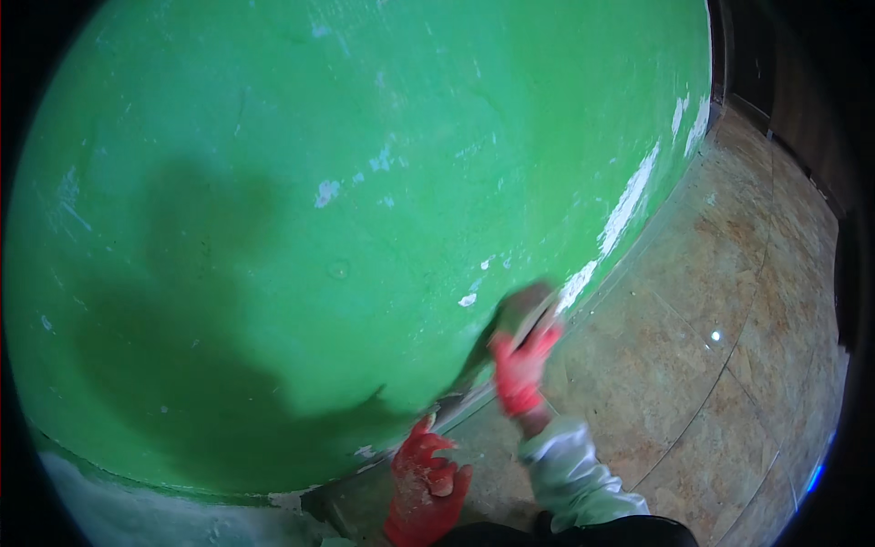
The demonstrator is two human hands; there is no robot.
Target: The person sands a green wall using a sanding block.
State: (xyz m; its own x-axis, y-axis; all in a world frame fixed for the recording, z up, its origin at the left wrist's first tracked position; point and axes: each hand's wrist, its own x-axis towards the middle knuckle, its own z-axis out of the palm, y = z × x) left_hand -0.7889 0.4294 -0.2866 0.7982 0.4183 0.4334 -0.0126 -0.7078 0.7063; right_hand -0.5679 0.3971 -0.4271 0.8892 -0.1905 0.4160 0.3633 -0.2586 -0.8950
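Note:
My right hand (522, 369), in a red glove, grips a flat tool (535, 316) against the lower part of a green painted wall (410, 225). The tool is blurred; it could be a sanding block or a scraper, and I cannot tell which. Beside it runs a strip of bare white patches (625, 205) where the paint is gone. My left hand (431, 475), also red-gloved and dusty with pale residue, is low near the wall's foot. Its fingers are partly curled and apart, with nothing visible in them; a fingertip reaches close to the wall's bottom edge.
A brown tiled floor (683, 328) meets the wall along a slanting edge at the right. Dark door or furniture panels (806, 130) stand at the far right. A pale surface (164, 523) borders the wall at lower left. Shadows fall across the wall.

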